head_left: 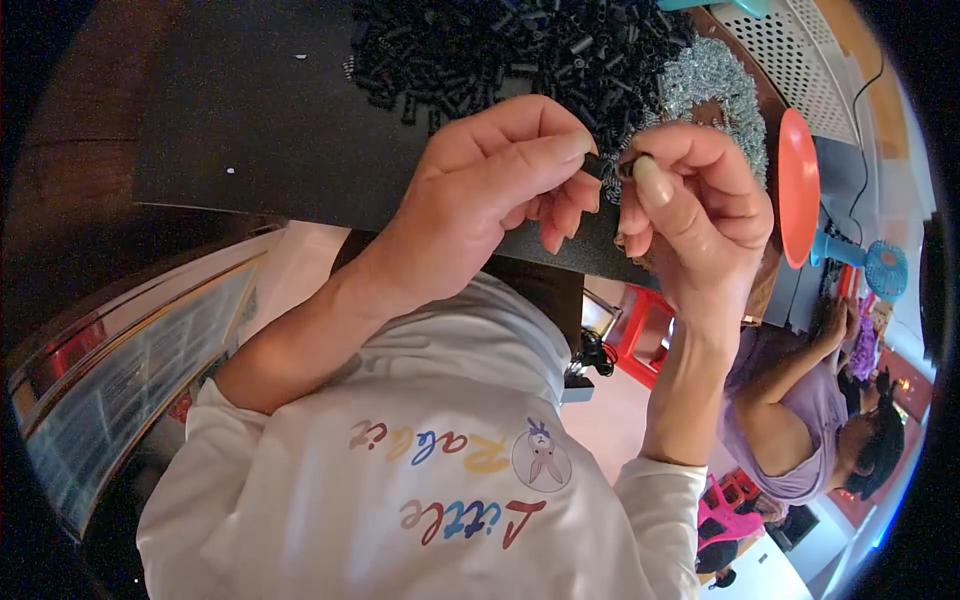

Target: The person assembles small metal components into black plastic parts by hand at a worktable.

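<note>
Left hand: thumb and forefinger of the left hand (500, 185) pinch a small black part (592, 165), the other fingers curled below it.
Right hand: the right hand (705, 205) pinches a small dark piece (627, 168) between thumb and forefinger; its exact form is hard to make out behind the fingertips.
Gap: the hands are near each other but apart, both pieces held above the near edge of the dark table (250, 110).
Black heap: many short black tubular parts (520, 55) lie piled beyond the hands.
Silver heap: a mass of what look like silvery springs (712, 75) sits just right of the black heap.
Right side: an orange-red dish (797, 190) stands near the right hand, a blue fan (886, 270) farther out.
Co-worker: a person in a lilac top (790, 420) sits at the right, well apart.
Floor: a red stool (640, 335) shows below the table.
</note>
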Tool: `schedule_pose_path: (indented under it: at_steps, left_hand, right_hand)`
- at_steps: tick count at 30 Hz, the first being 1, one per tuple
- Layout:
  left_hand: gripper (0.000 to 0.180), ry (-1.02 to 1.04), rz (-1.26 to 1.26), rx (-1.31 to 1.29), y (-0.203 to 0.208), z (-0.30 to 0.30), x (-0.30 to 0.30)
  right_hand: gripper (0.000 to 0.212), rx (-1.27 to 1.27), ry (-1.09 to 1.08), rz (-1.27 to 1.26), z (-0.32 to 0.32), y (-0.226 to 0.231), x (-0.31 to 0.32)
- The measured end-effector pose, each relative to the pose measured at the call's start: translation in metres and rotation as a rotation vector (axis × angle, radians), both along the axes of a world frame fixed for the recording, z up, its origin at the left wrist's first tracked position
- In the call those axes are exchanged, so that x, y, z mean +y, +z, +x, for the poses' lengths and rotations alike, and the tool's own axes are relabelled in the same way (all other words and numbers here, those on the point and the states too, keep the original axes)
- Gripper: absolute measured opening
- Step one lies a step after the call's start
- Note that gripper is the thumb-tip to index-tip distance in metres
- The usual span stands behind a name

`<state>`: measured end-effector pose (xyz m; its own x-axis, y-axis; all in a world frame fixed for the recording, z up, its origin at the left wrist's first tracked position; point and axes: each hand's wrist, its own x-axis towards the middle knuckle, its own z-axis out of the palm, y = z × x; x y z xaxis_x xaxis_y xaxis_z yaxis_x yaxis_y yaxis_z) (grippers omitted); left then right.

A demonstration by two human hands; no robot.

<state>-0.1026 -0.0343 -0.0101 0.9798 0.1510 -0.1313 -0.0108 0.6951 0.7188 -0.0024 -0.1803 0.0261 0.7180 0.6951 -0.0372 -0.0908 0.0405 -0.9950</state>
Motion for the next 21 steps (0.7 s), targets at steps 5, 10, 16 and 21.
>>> schedule_pose_path:
  at_steps: [5, 10, 16, 21]
  left_hand:
    - [0.023, -0.033, 0.041, 0.009, 0.0, 0.0, 0.001]
    - [0.022, -0.033, 0.129, -0.031, -0.001, -0.001, -0.001]
    - [0.021, -0.046, 0.175, -0.093, 0.0, -0.001, -0.002]
    - [0.019, -0.069, 0.209, -0.15, 0.0, -0.003, -0.003]
  right_hand:
    - [0.013, -0.066, -0.061, 0.002, -0.015, 0.003, -0.005]
    - [0.013, -0.58, -0.107, -0.069, -0.018, -0.002, -0.007]
    - [0.019, -0.817, -0.168, -0.055, -0.02, -0.011, -0.013]
    - [0.023, -0.922, -0.138, -0.108, -0.024, -0.006, -0.018]
